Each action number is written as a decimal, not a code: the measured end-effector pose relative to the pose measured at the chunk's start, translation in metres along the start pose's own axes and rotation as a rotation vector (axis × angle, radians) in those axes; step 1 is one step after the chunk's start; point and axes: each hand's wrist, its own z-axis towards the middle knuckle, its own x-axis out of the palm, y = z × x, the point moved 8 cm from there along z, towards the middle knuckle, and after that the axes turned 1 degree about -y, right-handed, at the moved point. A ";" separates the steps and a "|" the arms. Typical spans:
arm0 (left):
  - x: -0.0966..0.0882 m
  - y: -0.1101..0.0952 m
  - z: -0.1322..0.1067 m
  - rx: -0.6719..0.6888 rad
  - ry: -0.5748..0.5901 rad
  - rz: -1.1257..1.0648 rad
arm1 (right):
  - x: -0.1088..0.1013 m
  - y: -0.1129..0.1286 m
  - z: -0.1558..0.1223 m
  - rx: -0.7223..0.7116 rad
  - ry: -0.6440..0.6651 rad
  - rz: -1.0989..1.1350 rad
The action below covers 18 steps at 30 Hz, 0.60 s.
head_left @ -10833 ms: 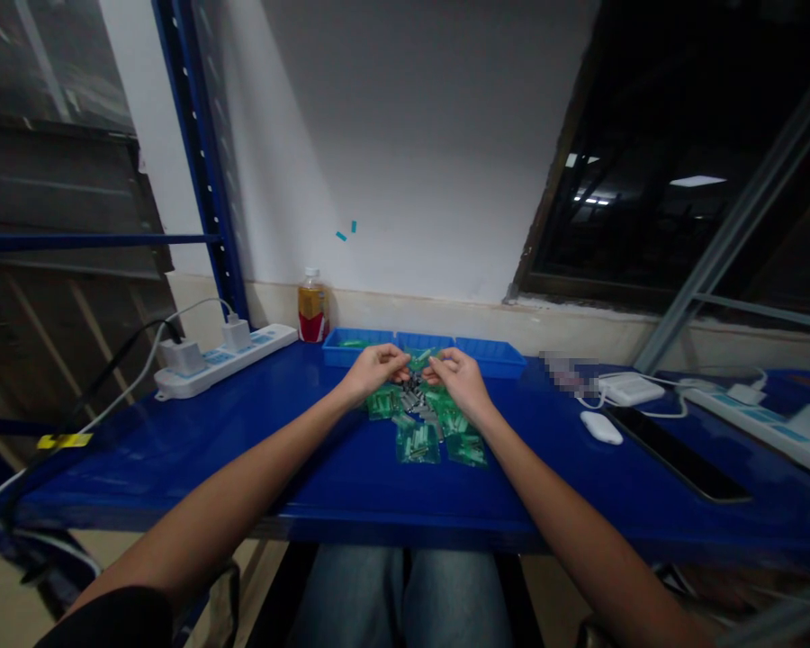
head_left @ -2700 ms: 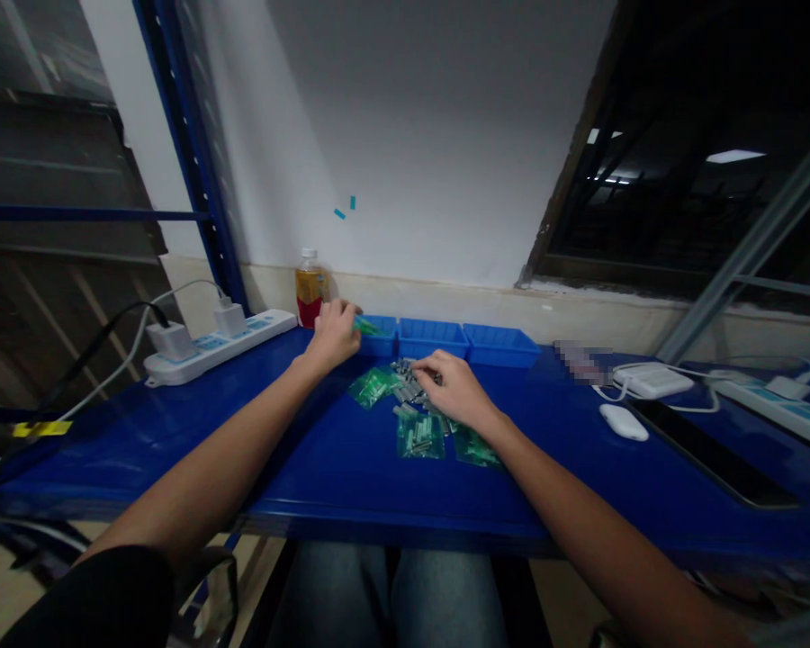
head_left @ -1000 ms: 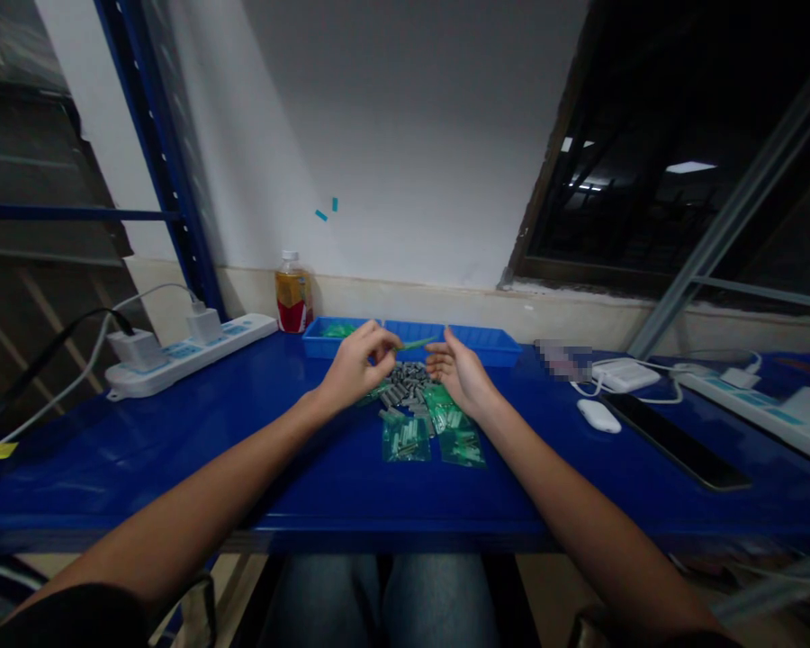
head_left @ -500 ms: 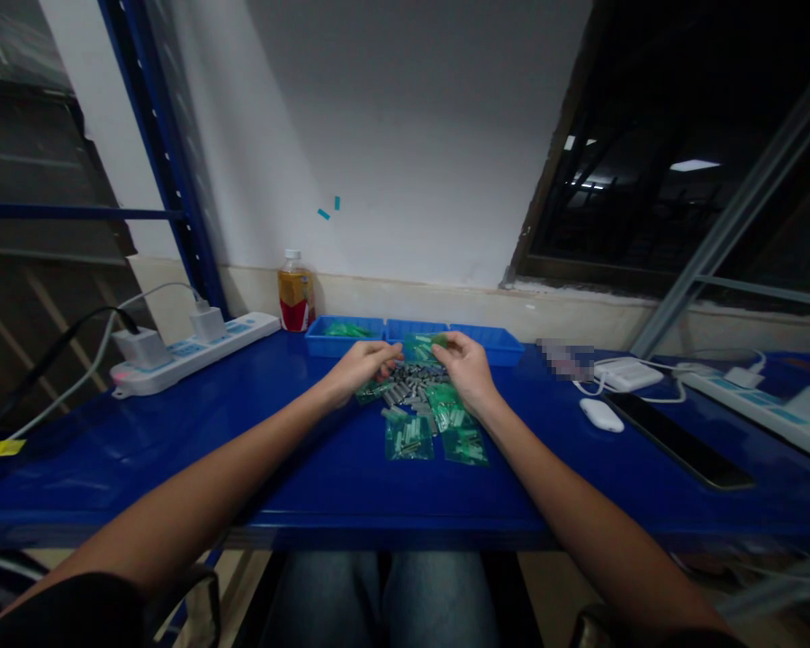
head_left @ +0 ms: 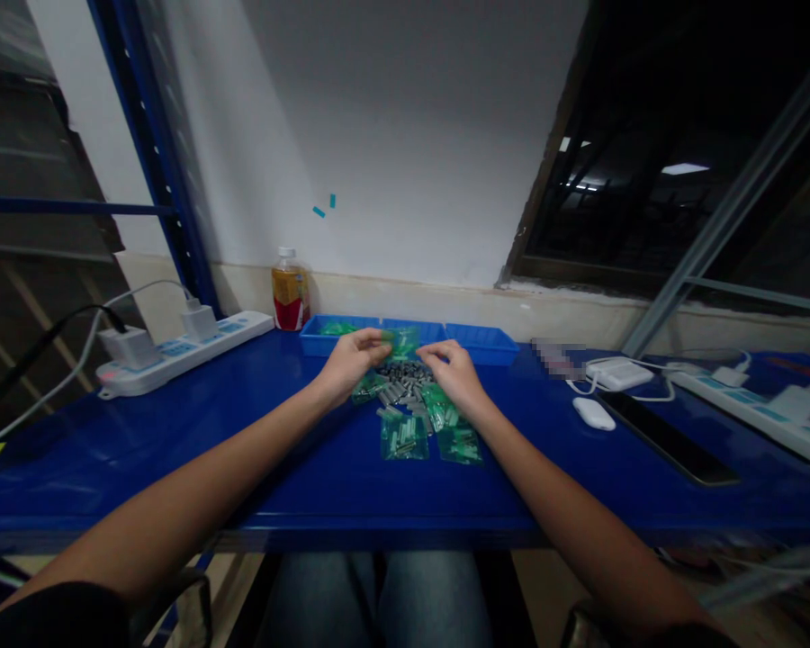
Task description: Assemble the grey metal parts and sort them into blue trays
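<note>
The person's left hand (head_left: pixel 352 364) reaches in from the left, its forearm slanting up and forward across the blue table (head_left: pixel 276 477), the back of the hand turned up and outward, the wrist nearly in line with the arm. Thumb and fingers come together in a pinch on the left edge of a small green bag (head_left: pixel 403 344), which is held up between the two hands, in front of the middle part of the blue tray (head_left: pixel 482 338) and above the far end of the metal pieces (head_left: pixel 405 385). The right hand (head_left: pixel 454 369) mirrors it from the other side: forearm angled inward, fingers bent, thumb and index drawn close with their tips pointing left at the bag's right edge. Whether those fingertips grip the bag, a metal piece or nothing cannot be told at this size. Both elbows are bent outward, and both hands hang over the pile at about the same height. On the table below, one filled bag (head_left: pixel 405 438) lies flat at the near end of the pile, another bag (head_left: pixel 460 445) beside it to the right, and more green bags (head_left: pixel 441 407) lie against the sides of the pile.
</note>
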 end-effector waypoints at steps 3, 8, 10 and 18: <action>0.007 -0.025 -0.005 0.294 0.070 0.282 | 0.009 -0.016 -0.002 0.272 0.083 0.257; 0.014 -0.046 -0.017 0.586 0.067 0.698 | 0.014 -0.013 -0.004 0.317 0.104 0.421; 0.009 -0.043 -0.014 0.542 0.042 0.708 | 0.009 -0.008 -0.002 0.230 0.061 0.332; -0.005 0.015 0.005 -0.244 0.081 0.137 | 0.003 0.043 -0.015 -0.429 -0.014 -0.230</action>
